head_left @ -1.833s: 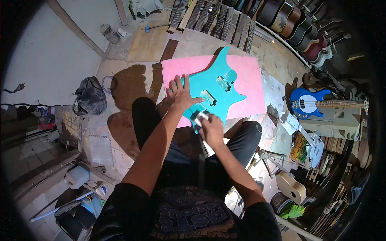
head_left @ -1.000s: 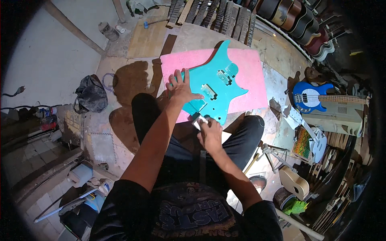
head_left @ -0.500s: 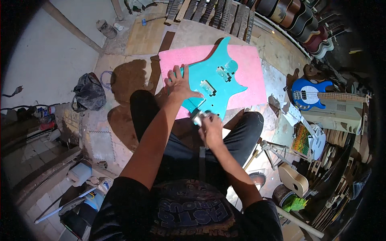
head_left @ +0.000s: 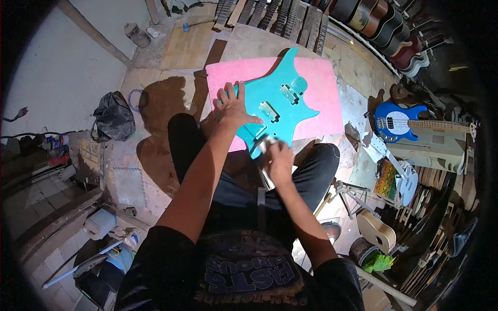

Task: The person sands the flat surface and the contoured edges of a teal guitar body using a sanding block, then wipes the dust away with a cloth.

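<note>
A turquoise electric guitar body (head_left: 254, 93) with pointed horns and cut-out cavities lies on a pink board (head_left: 324, 96), close to my crossed legs. My left hand (head_left: 232, 109) rests flat on its left part, fingers spread. Over the end of the body nearest me, my right hand (head_left: 280, 159) is closed round a silvery-grey piece (head_left: 267, 179), which hangs below the fingers like a strip. It is blurred, and I cannot make out its kind. Part of the grip is hidden by my own fingers.
Guitar necks (head_left: 277, 18) lie in a row at the far edge. To the right are a blue bass guitar (head_left: 397, 122), a white guitar body (head_left: 408, 186) and an acoustic guitar body (head_left: 376, 230). A black plastic bag (head_left: 114, 116) sits at the left.
My right hand has shifted slightly right and up over the near end of the guitar body, and the silvery piece has turned with it. My left hand stays in place.
</note>
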`<state>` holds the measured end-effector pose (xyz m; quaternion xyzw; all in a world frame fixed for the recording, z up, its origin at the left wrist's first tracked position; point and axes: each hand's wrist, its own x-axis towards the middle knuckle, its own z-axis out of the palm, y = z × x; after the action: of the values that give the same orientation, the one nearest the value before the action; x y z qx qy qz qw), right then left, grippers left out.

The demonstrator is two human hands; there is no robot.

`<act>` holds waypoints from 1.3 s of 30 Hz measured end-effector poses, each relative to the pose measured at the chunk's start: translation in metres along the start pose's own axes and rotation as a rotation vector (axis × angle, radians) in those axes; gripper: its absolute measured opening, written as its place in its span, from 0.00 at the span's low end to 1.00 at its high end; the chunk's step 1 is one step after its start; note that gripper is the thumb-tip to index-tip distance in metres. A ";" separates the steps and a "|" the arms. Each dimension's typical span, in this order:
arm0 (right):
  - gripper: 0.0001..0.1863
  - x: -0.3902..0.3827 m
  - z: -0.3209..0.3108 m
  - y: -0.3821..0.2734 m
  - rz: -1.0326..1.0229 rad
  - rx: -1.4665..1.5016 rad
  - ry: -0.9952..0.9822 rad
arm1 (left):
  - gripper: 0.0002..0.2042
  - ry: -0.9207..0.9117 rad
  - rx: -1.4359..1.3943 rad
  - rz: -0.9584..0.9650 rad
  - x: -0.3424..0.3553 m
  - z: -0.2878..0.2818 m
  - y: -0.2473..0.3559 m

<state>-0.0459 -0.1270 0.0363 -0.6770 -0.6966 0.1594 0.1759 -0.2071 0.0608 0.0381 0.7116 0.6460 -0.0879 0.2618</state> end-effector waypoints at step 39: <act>0.27 0.007 -0.001 0.002 -0.064 -0.046 0.025 | 0.78 0.105 -0.047 0.012 0.006 0.018 -0.007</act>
<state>-0.0442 -0.1201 0.0363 -0.6603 -0.7191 0.1295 0.1739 -0.2088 0.0580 0.0186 0.7127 0.6565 -0.0334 0.2448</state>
